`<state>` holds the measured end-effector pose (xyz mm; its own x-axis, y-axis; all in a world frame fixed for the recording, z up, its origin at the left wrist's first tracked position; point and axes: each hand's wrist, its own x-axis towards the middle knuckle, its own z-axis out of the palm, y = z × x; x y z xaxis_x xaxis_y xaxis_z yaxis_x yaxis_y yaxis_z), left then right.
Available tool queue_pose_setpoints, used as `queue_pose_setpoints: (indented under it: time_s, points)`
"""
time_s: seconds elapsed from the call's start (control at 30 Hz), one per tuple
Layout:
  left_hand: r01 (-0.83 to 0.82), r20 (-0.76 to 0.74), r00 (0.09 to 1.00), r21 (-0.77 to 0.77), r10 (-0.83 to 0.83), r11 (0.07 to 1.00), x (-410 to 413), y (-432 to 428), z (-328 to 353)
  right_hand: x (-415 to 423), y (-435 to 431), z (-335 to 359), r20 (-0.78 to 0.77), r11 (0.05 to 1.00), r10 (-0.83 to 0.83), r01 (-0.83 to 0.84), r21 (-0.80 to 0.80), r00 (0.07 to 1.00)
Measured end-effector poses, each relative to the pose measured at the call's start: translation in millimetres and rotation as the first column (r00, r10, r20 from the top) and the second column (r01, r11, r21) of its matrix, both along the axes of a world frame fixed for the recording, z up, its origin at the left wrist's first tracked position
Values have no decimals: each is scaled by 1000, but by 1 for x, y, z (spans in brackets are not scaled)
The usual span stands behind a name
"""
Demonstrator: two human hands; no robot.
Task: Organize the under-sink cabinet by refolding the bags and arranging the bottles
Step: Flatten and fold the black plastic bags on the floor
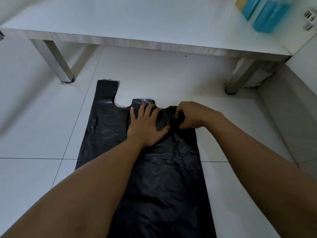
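A black plastic carrier bag [159, 177] lies spread flat on the white tiled floor, its handles pointing away from me. Its left handle [106, 90] lies stretched out straight. My left hand [145, 124] presses flat on the bag's upper middle with fingers spread. My right hand [192, 115] has its fingers curled around the bunched right handle at the bag's top right. Blue bottles [267, 12] stand at the far right of the white table, blurred.
A low white table [120, 19] spans the top of the view, with legs at left [56, 62] and right [240, 78]. A white bag [253, 74] sits behind the right leg. A wall [291, 100] runs along the right.
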<state>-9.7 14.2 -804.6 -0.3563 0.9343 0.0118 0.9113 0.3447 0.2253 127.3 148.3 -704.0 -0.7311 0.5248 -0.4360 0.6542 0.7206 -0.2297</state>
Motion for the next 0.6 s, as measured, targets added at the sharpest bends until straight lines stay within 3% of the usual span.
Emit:
queue_pose_setpoints:
  time_s: [0.1, 0.2, 0.27, 0.3, 0.37, 0.4, 0.5, 0.6]
  points:
    - [-35, 218, 976, 23, 29, 999, -5, 4, 11, -5, 0, 9, 97, 999, -3, 8, -50, 995]
    - [-177, 582, 806, 60, 109, 982, -20, 9, 35, -15, 3, 11, 184, 997, -15, 28, -68, 983]
    - [-265, 681, 724, 128, 110, 956, -39, 7, 50, -20, 1, 11, 197, 998, -22, 34, -59, 980]
    - [-293, 629, 766, 163, 130, 942, -53, 5, 56, -21, 1, 11, 201, 998, -28, 39, -52, 979]
    - [-343, 379, 891, 203, 249, 917, -85, 0, 64, -24, 1, 10, 206, 997, -51, 62, -49, 977]
    - [-372, 274, 909, 191, 314, 908, -102, -2, 67, -25, 2, 8, 209, 996, -58, 71, -54, 976]
    - [-464, 146, 877, 7, 458, 886, -148, -4, 70, -26, 6, 5, 223, 994, -71, 87, -63, 972]
    - [-484, 134, 859, -101, 494, 869, -181, 0, 66, -28, 8, 2, 229, 992, -74, 95, -82, 970]
